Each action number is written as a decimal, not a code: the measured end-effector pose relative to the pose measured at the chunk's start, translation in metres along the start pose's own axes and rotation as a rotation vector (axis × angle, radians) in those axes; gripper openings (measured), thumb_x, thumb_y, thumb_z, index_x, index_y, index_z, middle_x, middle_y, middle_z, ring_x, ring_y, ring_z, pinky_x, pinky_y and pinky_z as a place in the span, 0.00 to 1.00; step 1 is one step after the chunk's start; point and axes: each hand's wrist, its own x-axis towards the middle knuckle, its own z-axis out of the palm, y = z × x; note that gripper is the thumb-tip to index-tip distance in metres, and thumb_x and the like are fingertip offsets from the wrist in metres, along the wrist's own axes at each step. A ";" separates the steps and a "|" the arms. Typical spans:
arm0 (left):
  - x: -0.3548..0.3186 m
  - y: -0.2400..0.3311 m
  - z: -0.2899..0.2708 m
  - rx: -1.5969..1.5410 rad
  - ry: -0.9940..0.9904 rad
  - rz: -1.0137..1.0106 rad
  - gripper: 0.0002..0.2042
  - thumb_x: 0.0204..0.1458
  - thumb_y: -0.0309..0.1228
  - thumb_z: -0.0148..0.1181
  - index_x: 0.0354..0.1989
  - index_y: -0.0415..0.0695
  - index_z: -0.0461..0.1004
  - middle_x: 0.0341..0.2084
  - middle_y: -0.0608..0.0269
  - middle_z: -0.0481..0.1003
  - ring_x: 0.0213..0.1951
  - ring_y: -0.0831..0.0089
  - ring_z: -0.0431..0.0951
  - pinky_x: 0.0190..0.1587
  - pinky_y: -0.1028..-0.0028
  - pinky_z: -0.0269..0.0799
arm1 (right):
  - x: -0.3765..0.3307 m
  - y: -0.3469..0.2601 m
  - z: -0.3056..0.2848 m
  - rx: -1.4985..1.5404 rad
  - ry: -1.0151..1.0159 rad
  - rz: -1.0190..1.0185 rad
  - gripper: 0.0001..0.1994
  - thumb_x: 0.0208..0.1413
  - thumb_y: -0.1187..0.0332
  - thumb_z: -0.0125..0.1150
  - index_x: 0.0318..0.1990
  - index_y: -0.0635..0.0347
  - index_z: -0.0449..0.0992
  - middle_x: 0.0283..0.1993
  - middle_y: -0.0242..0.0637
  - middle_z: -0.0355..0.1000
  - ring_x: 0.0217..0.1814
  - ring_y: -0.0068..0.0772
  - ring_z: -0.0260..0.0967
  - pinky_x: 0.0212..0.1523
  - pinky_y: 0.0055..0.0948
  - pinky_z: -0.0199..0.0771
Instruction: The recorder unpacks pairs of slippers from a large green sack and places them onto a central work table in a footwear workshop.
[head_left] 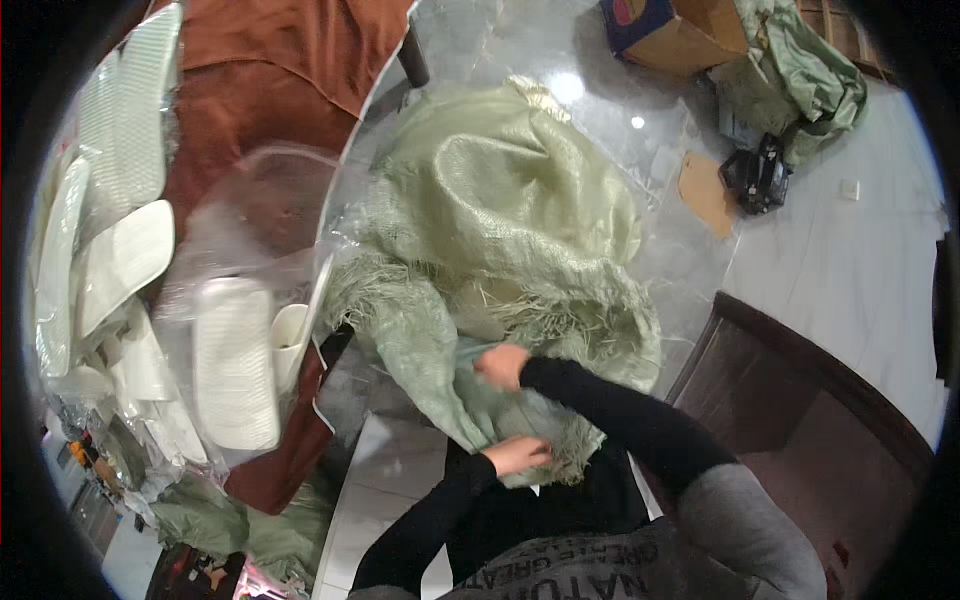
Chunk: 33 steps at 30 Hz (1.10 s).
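Woven sack (510,190): pale green and shiny, it lies in a crumpled heap right before me, its near end reaching my lap and its frayed threads hanging loose.
Sack's mouth: gathered in bunched folds at the near side, toward me.
My right hand (502,367): set against the folds at the mouth, fingers curled in; I cannot tell whether a fold is pinched inside them.
My left hand (518,455): nearer my body than the right, closed on the sack's near edge just above my lap.
Sleeves: black at both my forearms, under a grey shirt.
Floor (480,40): grey and glossy, under and beyond the sack.
Table side, to my left: brown cloth (280,80) with clear plastic (255,200) over part of it; a white ribbed pad (236,365) lies near the edge, and more white pieces (140,110) are piled farther left.
Far right: a cardboard box (690,35), another green sack (820,90), a black plastic bag (757,175) and a flat brown piece (705,195) near the pale wall.
Near right: a dark reddish-brown panel (800,400) with a raised frame.
Lower left: green bundles (240,530) beside the table.
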 end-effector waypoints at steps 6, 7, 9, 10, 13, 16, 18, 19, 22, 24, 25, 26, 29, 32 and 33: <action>-0.056 -0.072 -0.019 -0.255 0.668 -0.366 0.18 0.55 0.39 0.50 0.51 0.43 0.66 0.47 0.51 0.71 0.48 0.58 0.72 0.47 0.68 0.67 | 0.063 0.128 -0.065 0.067 0.625 0.486 0.14 0.51 0.59 0.49 0.32 0.60 0.75 0.34 0.52 0.72 0.36 0.56 0.70 0.38 0.46 0.71; -0.067 -0.063 -0.034 -0.205 0.686 -0.290 0.17 0.54 0.37 0.51 0.49 0.43 0.67 0.44 0.52 0.72 0.46 0.59 0.73 0.46 0.68 0.67 | 0.064 0.118 -0.069 0.246 0.859 0.478 0.14 0.50 0.60 0.49 0.32 0.62 0.74 0.34 0.54 0.71 0.37 0.57 0.69 0.39 0.46 0.70; -0.054 -0.044 -0.056 -0.264 0.676 -0.058 0.16 0.53 0.35 0.52 0.48 0.42 0.68 0.42 0.53 0.72 0.44 0.60 0.73 0.45 0.68 0.68 | 0.057 0.128 -0.055 0.265 0.726 0.450 0.14 0.50 0.62 0.48 0.32 0.64 0.73 0.33 0.57 0.70 0.38 0.58 0.68 0.41 0.48 0.68; -0.053 -0.038 -0.072 -0.260 0.830 -0.069 0.16 0.52 0.35 0.54 0.49 0.42 0.68 0.44 0.52 0.71 0.47 0.60 0.72 0.47 0.68 0.66 | 0.055 0.130 -0.040 0.219 0.746 0.390 0.13 0.49 0.63 0.49 0.32 0.65 0.72 0.33 0.57 0.70 0.37 0.58 0.68 0.40 0.49 0.67; -0.044 -0.062 -0.154 0.072 1.428 -0.204 0.20 0.48 0.32 0.58 0.51 0.41 0.66 0.56 0.49 0.60 0.58 0.59 0.61 0.56 0.66 0.59 | 0.055 0.143 -0.008 0.265 0.741 0.392 0.11 0.46 0.65 0.51 0.29 0.66 0.69 0.31 0.56 0.69 0.36 0.58 0.68 0.39 0.49 0.67; -0.025 -0.119 -0.231 0.146 1.790 -0.141 0.22 0.45 0.29 0.61 0.50 0.39 0.65 0.60 0.50 0.54 0.61 0.56 0.54 0.59 0.64 0.54 | 0.077 0.148 0.010 0.119 0.534 0.391 0.15 0.48 0.59 0.54 0.31 0.65 0.72 0.32 0.53 0.71 0.38 0.54 0.69 0.41 0.45 0.68; -0.026 -0.160 -0.256 0.251 1.719 -0.328 0.26 0.41 0.24 0.63 0.51 0.38 0.63 0.61 0.53 0.51 0.61 0.56 0.53 0.60 0.64 0.52 | 0.110 0.132 0.009 0.165 0.418 0.440 0.18 0.49 0.55 0.54 0.33 0.64 0.73 0.33 0.52 0.72 0.39 0.52 0.69 0.42 0.44 0.68; -0.017 -0.166 -0.260 0.224 1.691 -0.326 0.26 0.41 0.24 0.63 0.51 0.38 0.63 0.61 0.53 0.51 0.61 0.56 0.53 0.60 0.64 0.52 | 0.117 0.136 0.008 0.181 0.295 0.517 0.21 0.50 0.52 0.54 0.35 0.64 0.75 0.34 0.51 0.72 0.40 0.51 0.70 0.43 0.43 0.68; -0.017 -0.176 -0.261 0.165 1.648 -0.283 0.20 0.46 0.25 0.58 0.50 0.35 0.67 0.61 0.53 0.55 0.58 0.58 0.60 0.59 0.67 0.55 | 0.137 0.145 0.002 0.107 -0.114 0.501 0.26 0.51 0.46 0.49 0.44 0.62 0.74 0.45 0.50 0.70 0.49 0.44 0.67 0.51 0.39 0.65; -0.034 -0.197 -0.261 -0.040 1.702 -0.206 0.17 0.49 0.26 0.55 0.48 0.35 0.68 0.57 0.53 0.60 0.55 0.59 0.64 0.57 0.68 0.57 | 0.155 0.151 0.009 0.020 -0.138 0.386 0.28 0.52 0.46 0.49 0.50 0.60 0.71 0.53 0.49 0.67 0.55 0.43 0.64 0.55 0.39 0.62; -0.031 -0.201 -0.253 -0.272 1.735 -0.104 0.15 0.51 0.27 0.52 0.47 0.35 0.69 0.54 0.54 0.64 0.52 0.60 0.67 0.56 0.69 0.58 | 0.154 0.171 0.024 -0.010 -0.070 0.408 0.28 0.51 0.46 0.49 0.50 0.61 0.71 0.53 0.50 0.66 0.56 0.45 0.63 0.56 0.40 0.60; -0.021 -0.189 -0.244 -0.398 1.675 -0.152 0.15 0.54 0.27 0.48 0.49 0.35 0.68 0.49 0.54 0.70 0.49 0.63 0.70 0.55 0.70 0.59 | 0.143 0.204 0.042 -0.051 -0.011 0.461 0.28 0.51 0.47 0.50 0.49 0.62 0.71 0.54 0.50 0.65 0.56 0.47 0.62 0.57 0.41 0.59; -0.056 -0.212 -0.212 -0.830 1.616 0.107 0.17 0.59 0.32 0.42 0.53 0.39 0.66 0.56 0.57 0.62 0.55 0.67 0.65 0.58 0.67 0.58 | 0.146 0.244 0.065 -0.154 0.222 0.516 0.28 0.50 0.47 0.51 0.48 0.64 0.71 0.56 0.52 0.62 0.58 0.53 0.58 0.62 0.44 0.54; -0.133 -0.222 -0.170 -0.510 1.604 -0.070 0.17 0.59 0.30 0.41 0.54 0.36 0.64 0.54 0.54 0.64 0.55 0.65 0.64 0.56 0.67 0.61 | 0.149 0.178 0.021 0.024 -0.051 0.585 0.26 0.53 0.54 0.47 0.56 0.59 0.60 0.63 0.47 0.51 0.65 0.47 0.47 0.64 0.41 0.46; -0.149 -0.226 -0.155 -0.296 1.583 -0.196 0.17 0.59 0.28 0.42 0.54 0.33 0.63 0.52 0.53 0.66 0.54 0.65 0.65 0.54 0.69 0.63 | 0.144 0.177 0.004 0.061 -0.229 0.656 0.33 0.54 0.53 0.44 0.65 0.57 0.48 0.70 0.43 0.39 0.72 0.43 0.34 0.69 0.38 0.36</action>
